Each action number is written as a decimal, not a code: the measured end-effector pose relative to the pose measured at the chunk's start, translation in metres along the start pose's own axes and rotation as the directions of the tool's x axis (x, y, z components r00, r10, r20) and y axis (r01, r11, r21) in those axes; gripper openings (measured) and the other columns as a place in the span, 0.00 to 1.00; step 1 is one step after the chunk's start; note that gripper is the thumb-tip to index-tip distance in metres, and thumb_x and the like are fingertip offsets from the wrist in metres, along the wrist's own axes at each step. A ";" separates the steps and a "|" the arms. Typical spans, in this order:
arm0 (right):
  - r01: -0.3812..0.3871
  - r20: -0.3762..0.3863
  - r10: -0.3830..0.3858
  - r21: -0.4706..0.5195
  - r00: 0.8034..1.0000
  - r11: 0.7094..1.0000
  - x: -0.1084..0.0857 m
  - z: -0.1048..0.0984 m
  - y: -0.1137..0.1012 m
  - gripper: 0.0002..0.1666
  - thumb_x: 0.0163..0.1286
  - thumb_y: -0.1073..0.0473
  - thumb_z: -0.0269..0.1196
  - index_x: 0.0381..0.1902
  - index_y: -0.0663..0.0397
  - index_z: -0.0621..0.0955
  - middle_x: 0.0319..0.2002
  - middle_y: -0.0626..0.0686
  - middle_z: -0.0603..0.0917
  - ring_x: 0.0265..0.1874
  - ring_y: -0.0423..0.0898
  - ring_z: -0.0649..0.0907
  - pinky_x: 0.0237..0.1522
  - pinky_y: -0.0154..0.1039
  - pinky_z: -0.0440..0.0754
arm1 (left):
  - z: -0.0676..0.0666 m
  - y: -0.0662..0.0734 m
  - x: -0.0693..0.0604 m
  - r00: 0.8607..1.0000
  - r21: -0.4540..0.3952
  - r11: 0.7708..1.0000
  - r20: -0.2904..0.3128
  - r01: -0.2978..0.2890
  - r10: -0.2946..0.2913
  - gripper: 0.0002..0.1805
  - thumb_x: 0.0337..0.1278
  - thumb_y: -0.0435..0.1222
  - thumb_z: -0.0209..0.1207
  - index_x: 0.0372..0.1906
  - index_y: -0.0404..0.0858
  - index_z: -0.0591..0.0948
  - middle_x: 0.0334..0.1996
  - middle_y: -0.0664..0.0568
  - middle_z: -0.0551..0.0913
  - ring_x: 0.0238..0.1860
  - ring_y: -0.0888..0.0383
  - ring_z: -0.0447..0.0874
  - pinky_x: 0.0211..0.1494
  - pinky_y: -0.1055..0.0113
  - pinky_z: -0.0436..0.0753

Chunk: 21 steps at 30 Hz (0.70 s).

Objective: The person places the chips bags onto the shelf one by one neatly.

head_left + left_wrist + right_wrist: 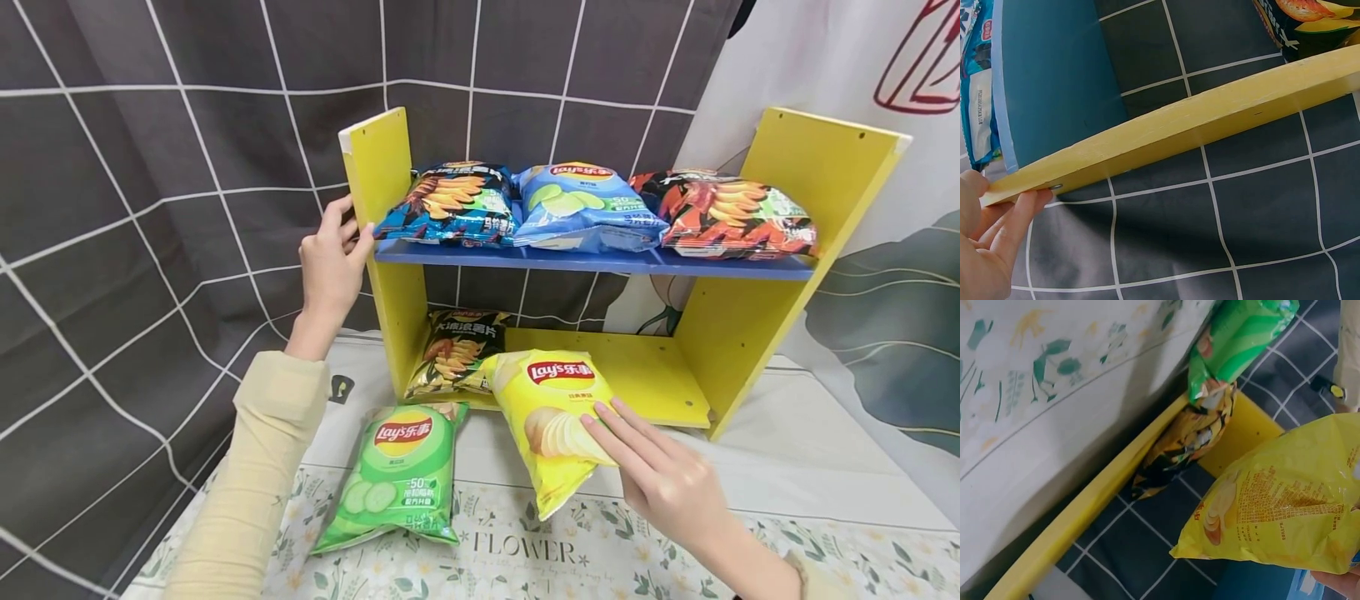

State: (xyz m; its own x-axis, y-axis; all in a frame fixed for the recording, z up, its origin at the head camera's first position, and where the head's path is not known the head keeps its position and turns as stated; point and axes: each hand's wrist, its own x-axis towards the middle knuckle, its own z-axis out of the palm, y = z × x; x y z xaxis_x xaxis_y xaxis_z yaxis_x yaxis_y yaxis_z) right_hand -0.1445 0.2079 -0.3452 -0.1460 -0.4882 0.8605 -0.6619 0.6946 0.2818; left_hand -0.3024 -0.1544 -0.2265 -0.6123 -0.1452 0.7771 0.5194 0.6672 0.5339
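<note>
My left hand (335, 258) pinches the front edge of the left side panel (400, 333) of a small yellow shelf, thumb on one face and fingers on the other; the left wrist view shows this hand (994, 231) at the panel's edge. My right hand (667, 471) holds a yellow Lay's chip bag (558, 408) by its right side, tilted, in front of the lower board. Its printed back (1272, 506) faces the right wrist camera. A black chip bag (461, 354) stands at the left of the lower level. A green chip bag (401, 475) lies on the table before the shelf.
On the blue upper board (592, 260) sit a dark blue chip bag (453, 204), a light blue one (585, 207) and a red-black one (731, 212). The right side panel (787, 250) bounds the shelf. Behind hangs a dark checked curtain (225, 125). A floral cloth (525, 571) covers the table front.
</note>
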 end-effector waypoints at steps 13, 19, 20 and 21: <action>-0.056 0.063 0.061 -0.078 0.996 0.995 -0.005 0.014 0.027 0.25 0.72 0.61 0.41 0.51 0.53 0.84 0.44 0.56 0.88 0.38 0.55 0.88 0.07 0.27 0.51 | 0.001 -0.001 0.000 1.000 -0.006 1.000 -0.008 -0.014 0.014 0.23 0.63 0.38 0.59 0.61 0.34 0.73 0.55 0.41 0.80 0.52 0.51 0.83 0.54 0.58 0.83; -0.072 0.143 0.083 -0.079 0.986 0.994 -0.014 0.025 0.036 0.29 0.71 0.60 0.36 0.53 0.54 0.83 0.45 0.58 0.88 0.39 0.58 0.88 0.06 0.27 0.57 | 0.001 -0.001 0.000 1.000 -0.007 1.000 -0.008 -0.020 0.020 0.24 0.63 0.38 0.59 0.61 0.34 0.73 0.55 0.41 0.80 0.52 0.51 0.84 0.53 0.59 0.83; -0.074 0.153 0.085 -0.079 0.985 0.994 -0.015 0.027 0.037 0.29 0.70 0.60 0.37 0.53 0.54 0.83 0.45 0.58 0.88 0.39 0.58 0.88 0.05 0.27 0.57 | 0.001 -0.001 0.000 1.000 -0.007 1.000 -0.007 -0.021 0.021 0.24 0.63 0.38 0.59 0.61 0.34 0.73 0.55 0.41 0.80 0.52 0.51 0.84 0.53 0.59 0.83; -0.075 0.163 0.087 -0.078 0.983 0.994 -0.017 0.029 0.038 0.28 0.69 0.61 0.38 0.53 0.54 0.83 0.45 0.58 0.88 0.39 0.58 0.88 0.05 0.26 0.57 | 0.001 -0.001 0.000 1.000 -0.008 1.000 -0.006 -0.020 0.020 0.24 0.63 0.38 0.59 0.61 0.34 0.73 0.55 0.41 0.80 0.52 0.50 0.84 0.53 0.59 0.83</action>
State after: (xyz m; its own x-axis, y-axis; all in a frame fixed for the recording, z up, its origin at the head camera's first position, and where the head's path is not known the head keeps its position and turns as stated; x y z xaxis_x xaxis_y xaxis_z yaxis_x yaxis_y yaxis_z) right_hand -0.1888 0.2270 -0.3614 -0.3214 -0.5054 0.8008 -0.5897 0.7685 0.2484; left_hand -0.3036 -0.1544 -0.2271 -0.5982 -0.1364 0.7897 0.5361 0.6644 0.5208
